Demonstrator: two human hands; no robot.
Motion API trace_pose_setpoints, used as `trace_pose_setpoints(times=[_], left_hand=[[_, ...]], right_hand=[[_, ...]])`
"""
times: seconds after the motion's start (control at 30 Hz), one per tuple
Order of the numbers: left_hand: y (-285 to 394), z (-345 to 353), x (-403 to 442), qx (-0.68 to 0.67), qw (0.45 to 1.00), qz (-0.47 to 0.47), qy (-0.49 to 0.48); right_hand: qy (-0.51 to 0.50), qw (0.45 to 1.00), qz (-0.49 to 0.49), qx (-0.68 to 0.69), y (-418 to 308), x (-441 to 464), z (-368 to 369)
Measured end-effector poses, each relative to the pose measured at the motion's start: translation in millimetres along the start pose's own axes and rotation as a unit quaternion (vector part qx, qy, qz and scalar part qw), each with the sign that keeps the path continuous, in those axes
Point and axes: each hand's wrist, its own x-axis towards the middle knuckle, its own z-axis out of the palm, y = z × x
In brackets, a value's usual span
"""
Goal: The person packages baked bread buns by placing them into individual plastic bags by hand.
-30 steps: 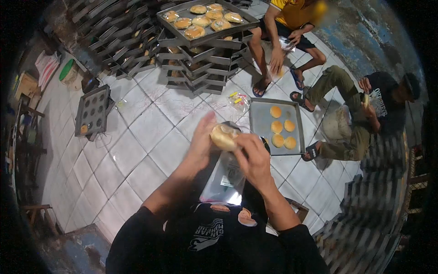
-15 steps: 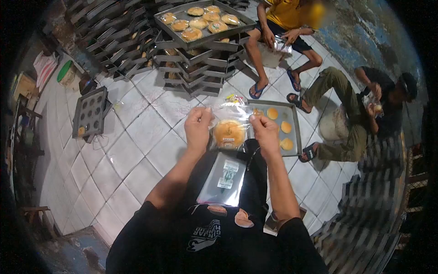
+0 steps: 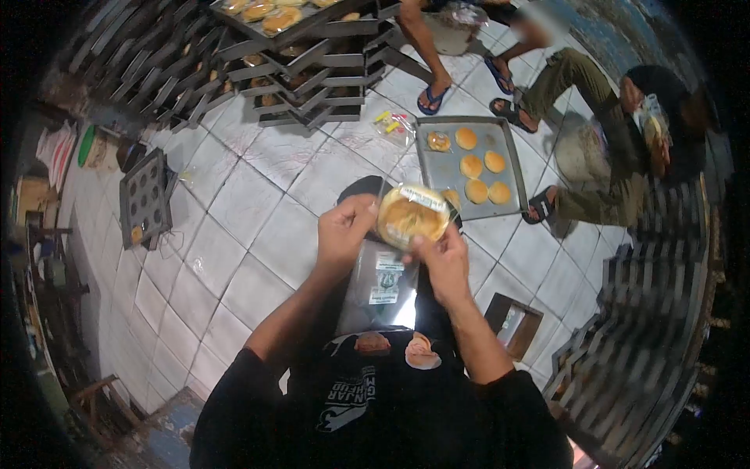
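Observation:
A round golden bun (image 3: pixel 412 215) in a clear printed plastic bag is held up in front of me, between both hands. My left hand (image 3: pixel 344 230) is closed, pinching the bag at its left side. Thumb and fingers of my right hand (image 3: pixel 444 254) grip the wrapped bun at its lower right. Below it, a stack of clear printed plastic bags (image 3: pixel 379 285) lies on my lap. Just beyond my right hand, a metal tray (image 3: pixel 512 172) on the floor bears several buns, one of them (image 3: pixel 439 141) apparently wrapped.
Stacked metal trays (image 3: pixel 312 86) with buns stand ahead. A muffin-type pan (image 3: pixel 146 195) lies at the left. Two people sit ahead and to the right, near sandalled feet (image 3: pixel 508 74). A wooden box (image 3: pixel 512 324) is at my right, with more stacked trays (image 3: pixel 633 352) beyond.
The bagged bun has been tilted and turned, and my right hand has shifted from the bag's upper corner to its lower right. The view has shifted, showing more of the bun tray.

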Motion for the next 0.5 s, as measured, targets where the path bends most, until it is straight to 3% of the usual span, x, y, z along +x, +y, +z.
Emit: trace_pose_setpoints(times=[0.07,0.13,0.2,0.3,0.37,0.47,0.5], left_hand=[[12.9,13.4,6.5,0.050,0.996,-0.029,0.067],[4.2,14.3,13.2,0.065,0.990,0.003,0.123],[-1.8,-3.6,-8.4,0.222,0.972,0.081,-0.001],[-6.0,-14.6,-45.6,0.478,0.842,0.242,-0.056],[-10.4,-22.1,-68.4,0.611,0.724,0.313,-0.066],[-16.2,-32.2,-78.5,0.616,0.717,0.303,-0.123],[-15.3,-32.9,-81.3,0.598,0.714,0.337,-0.136]], right_hand=[[0.074,0.973,-0.023,-0.216,3.0,32.2,-26.8],[0.138,0.954,-0.148,-0.221,30.4,79.3,-53.4],[0.199,0.846,-0.243,-0.430,64.4,107.2,-88.7],[0.198,0.917,-0.118,-0.326,50.2,87.4,-92.8],[0.004,0.966,0.031,-0.256,18.7,48.6,-80.6],[-0.152,0.897,-0.208,-0.360,4.7,-7.7,-53.8],[-0.161,0.879,-0.224,-0.388,-12.1,-22.1,-44.7]])
